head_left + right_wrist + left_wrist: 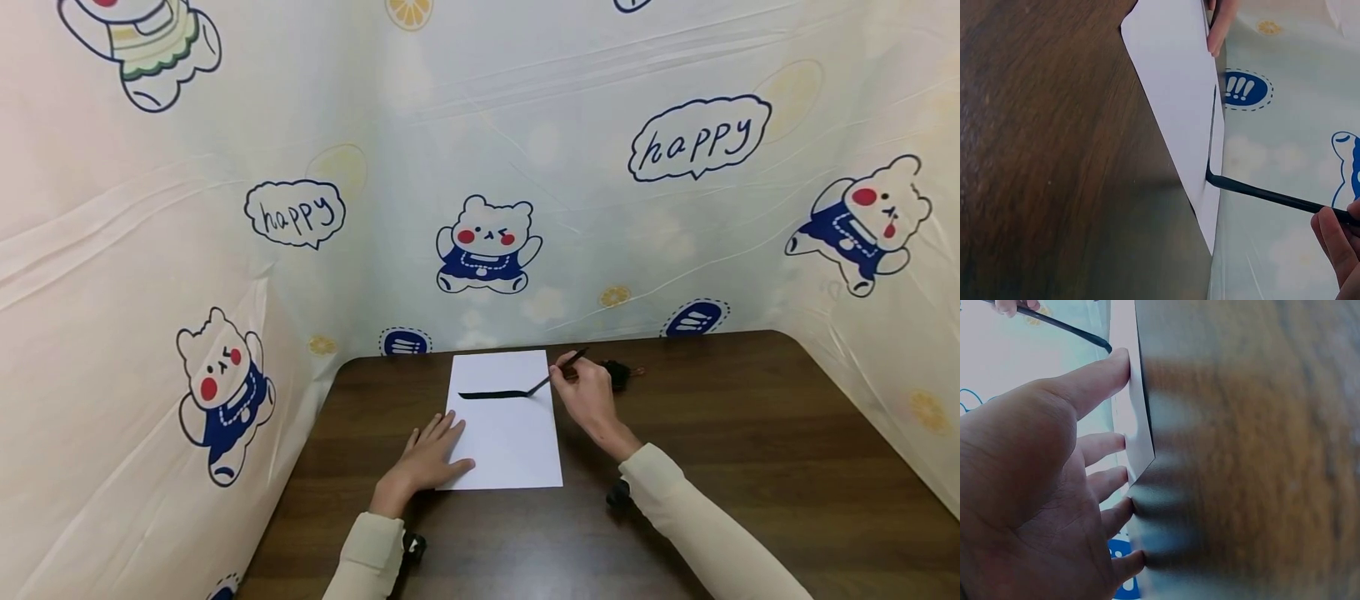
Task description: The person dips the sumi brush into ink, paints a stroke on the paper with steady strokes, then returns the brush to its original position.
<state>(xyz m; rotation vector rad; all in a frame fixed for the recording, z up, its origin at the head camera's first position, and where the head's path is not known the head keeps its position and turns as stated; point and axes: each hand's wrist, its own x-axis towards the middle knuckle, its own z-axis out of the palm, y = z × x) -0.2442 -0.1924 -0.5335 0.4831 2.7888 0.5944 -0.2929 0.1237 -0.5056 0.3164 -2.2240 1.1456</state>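
A white sheet of paper [506, 446] lies on the table, bearing one thick black horizontal stroke [491, 395] across its upper part. My right hand [588, 396] pinches a dark, slender brush [553, 379] by its handle. In the right wrist view the bent tip of the brush [1260, 192] touches the paper at the stroke's right end. My left hand [429, 454] rests with spread fingers over the paper's left edge. Its thumb and some fingertips press on the sheet, while other fingertips [1137, 559] reach the bare wood, as the left wrist view shows.
Behind my right hand a small black object [618, 374] with a reddish end sits on the brown wooden table [750, 450]. Pale printed curtains [487, 125] with cartoon bears enclose the table at the back and both sides.
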